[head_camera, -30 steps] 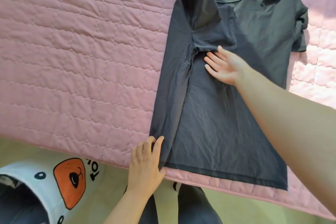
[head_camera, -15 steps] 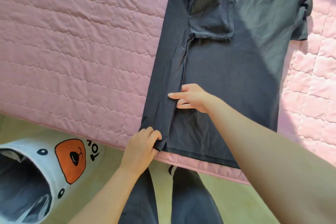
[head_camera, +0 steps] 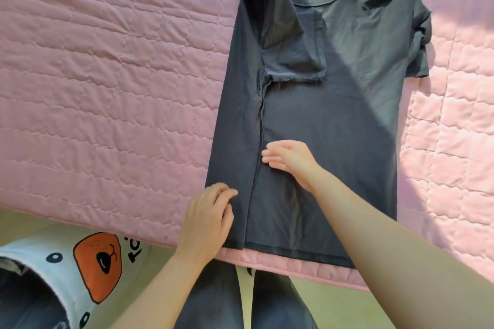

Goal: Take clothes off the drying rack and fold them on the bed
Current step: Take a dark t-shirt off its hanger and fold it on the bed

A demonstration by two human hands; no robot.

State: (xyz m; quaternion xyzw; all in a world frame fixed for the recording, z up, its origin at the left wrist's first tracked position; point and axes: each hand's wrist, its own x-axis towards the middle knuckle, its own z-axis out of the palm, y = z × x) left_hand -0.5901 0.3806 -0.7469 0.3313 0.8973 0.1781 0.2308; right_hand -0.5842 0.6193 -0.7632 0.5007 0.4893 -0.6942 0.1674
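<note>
Your right hand [head_camera: 290, 160] is resting loose-fingered, gripping nothing, on the dark T-shirt [head_camera: 334, 120] at its folded-in seam. Your left hand [head_camera: 205, 218] is lying bent-fingered on the folded panel beside it; grip cannot be determined. The T-shirt is lying flat under both hands on the pink bed [head_camera: 107, 75].
</note>
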